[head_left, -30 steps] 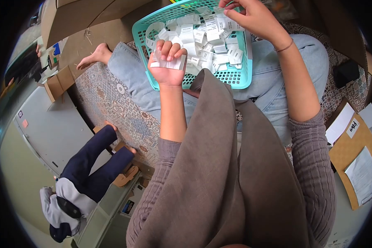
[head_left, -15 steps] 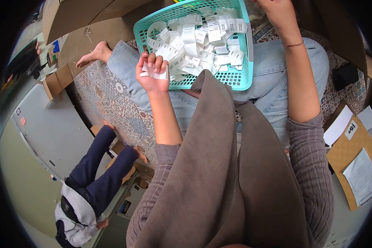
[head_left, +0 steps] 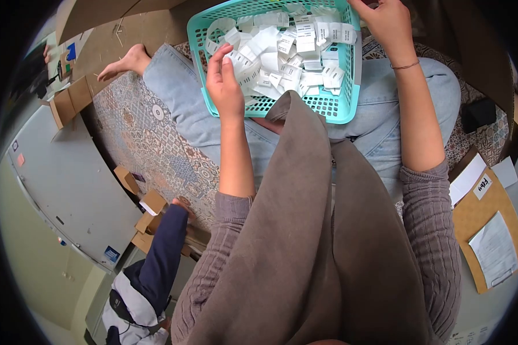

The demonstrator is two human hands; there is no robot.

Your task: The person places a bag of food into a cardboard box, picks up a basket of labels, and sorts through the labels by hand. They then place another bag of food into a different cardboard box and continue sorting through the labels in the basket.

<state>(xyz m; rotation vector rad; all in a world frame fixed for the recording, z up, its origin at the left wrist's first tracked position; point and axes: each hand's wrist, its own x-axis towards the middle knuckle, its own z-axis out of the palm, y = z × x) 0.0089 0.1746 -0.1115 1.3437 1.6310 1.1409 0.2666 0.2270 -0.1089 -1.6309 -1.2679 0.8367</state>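
Note:
A turquoise plastic basket (head_left: 348, 109) rests on my lap, holding a heap of white printed label strips (head_left: 270, 43). My left hand (head_left: 224, 86) is over the basket's left side, fingers stretched up and thumb a little apart. No strip shows in its palm. Beside the basket's upper right corner is my right hand (head_left: 388, 29). The top of the frame cuts off its fingertips, so whether they hold anything is hidden.
Brown cardboard (head_left: 98, 23) stands beyond the basket. At the right lie a clipboard (head_left: 466, 247) with papers and a dark object (head_left: 479, 115) on the patterned floor. Another person (head_left: 155, 270) is at the lower left, near small cardboard boxes (head_left: 149, 213).
My left hand has opened; the white strip it held is no longer in its palm. My right hand has shifted slightly down. The other person has moved right and lower in view.

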